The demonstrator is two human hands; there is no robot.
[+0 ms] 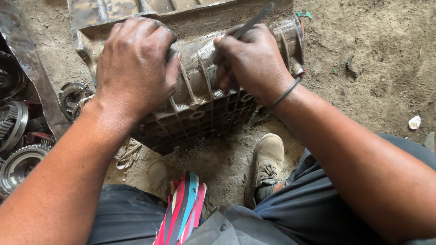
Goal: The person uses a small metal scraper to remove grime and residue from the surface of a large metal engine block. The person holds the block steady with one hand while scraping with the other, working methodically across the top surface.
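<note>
A dirty, ribbed metal housing [200, 102] lies on the dirt floor in front of me, coated in grease and mud. My left hand [134, 66] rests flat on its upper left side, fingers curled over the casting. My right hand [252, 61] grips a thin dark metal tool [254, 20] whose shaft sticks up past my knuckles, with its lower end hidden by my fingers against the ribs. A dark band circles my right wrist.
Several steel gears [18, 163] lie in a tray at the left, beside a bent metal strip [27, 59]. My brown shoe [268, 159] stands below the housing. A striped cloth [184, 208] hangs between my knees. Loose dirt floor [381, 54] spreads to the right.
</note>
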